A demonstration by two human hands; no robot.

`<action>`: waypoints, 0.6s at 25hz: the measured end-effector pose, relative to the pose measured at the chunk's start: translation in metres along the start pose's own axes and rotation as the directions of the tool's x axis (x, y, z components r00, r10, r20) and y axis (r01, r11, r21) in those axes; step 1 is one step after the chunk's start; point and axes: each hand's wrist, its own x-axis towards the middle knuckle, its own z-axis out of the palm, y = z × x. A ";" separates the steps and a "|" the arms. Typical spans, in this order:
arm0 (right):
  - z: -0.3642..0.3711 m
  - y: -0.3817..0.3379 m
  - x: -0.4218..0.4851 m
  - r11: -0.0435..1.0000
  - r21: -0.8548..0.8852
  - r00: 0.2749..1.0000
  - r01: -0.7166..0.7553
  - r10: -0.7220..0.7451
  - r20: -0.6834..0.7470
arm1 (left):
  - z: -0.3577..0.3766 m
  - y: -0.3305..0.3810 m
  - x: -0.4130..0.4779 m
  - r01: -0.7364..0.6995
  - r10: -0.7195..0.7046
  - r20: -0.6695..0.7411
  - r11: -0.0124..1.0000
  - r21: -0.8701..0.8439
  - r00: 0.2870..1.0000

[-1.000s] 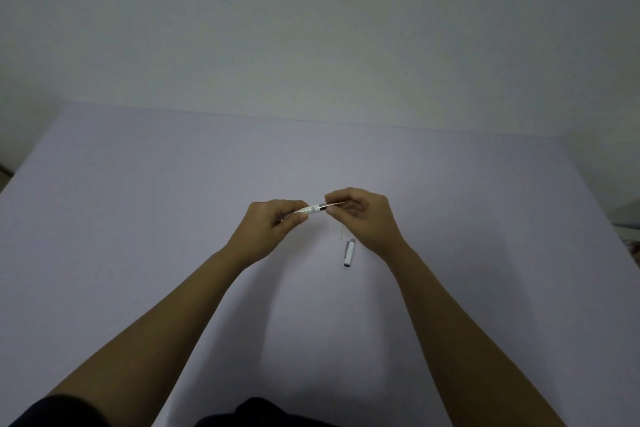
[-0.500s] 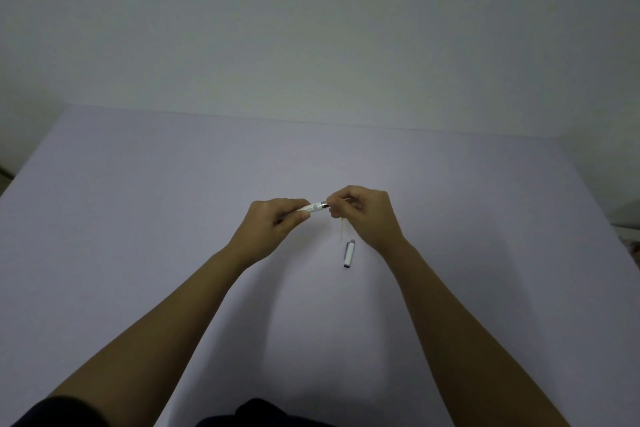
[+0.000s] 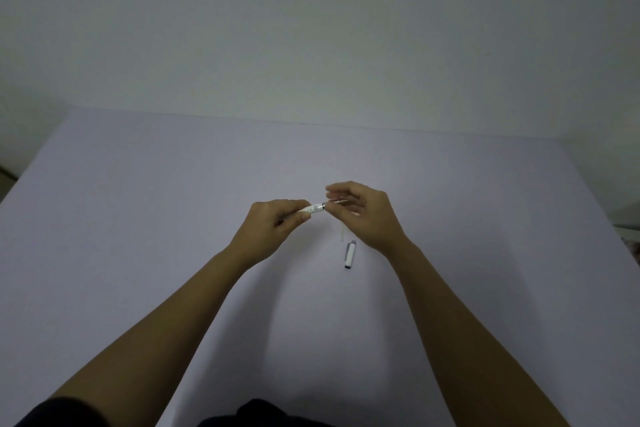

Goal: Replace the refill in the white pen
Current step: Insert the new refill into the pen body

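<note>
Both hands are up over the middle of the counter, and the gap between them has closed. A second ago a dark stretch of the pen's front section showed between the two fists; now only a short run of the white pen and its metal ring peeks out. The left hand is wrapped firmly around the white barrel, thumb pressed along it, tip end aimed toward three o'clock. The right hand is pinched on the slim tip piece at the barrel's mouth, fingers curled over it. My read: the front section is being seated or screwed back onto the barrel, so the refill work is likely in its closing stretch, though that is a judgement, not something shown.

On the counter at about five o'clock from the hands lies the pen cap, white with a grey end, pointing roughly twelve to six, untouched and apart from both hands. Just beside it, toward eleven o'clock of the cap, a thin pale stick lies on the surface; it may be a refill, but whether old or new I cannot tell.

Hidden things now: the joint between barrel and tip sits under the right fingers, so whether it is fully closed is unclear. The refill inside cannot be seen at all. The light is dim, the pen is small, and its printed marks are unreadable. Dark sleeves are cut off at the bottom edge.
</note>
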 end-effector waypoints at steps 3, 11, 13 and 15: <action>0.000 0.002 0.000 1.000 -0.024 1.000 -0.004 0.004 -0.010 | -0.001 0.001 -0.001 -0.007 0.007 0.000 1.000 0.015 1.000; 0.000 0.000 -0.001 1.000 -0.015 0.999 -0.018 0.019 0.033 | -0.003 0.005 -0.002 -0.016 0.017 -0.044 0.999 0.040 0.999; -0.001 0.000 -0.001 0.999 -0.036 0.999 0.009 -0.008 0.032 | -0.004 0.006 -0.002 -0.026 0.028 -0.039 0.999 0.044 0.999; -0.001 0.000 0.001 0.999 -0.030 1.000 -0.020 0.021 0.015 | -0.005 0.009 -0.002 -0.053 0.056 -0.035 0.997 0.064 0.998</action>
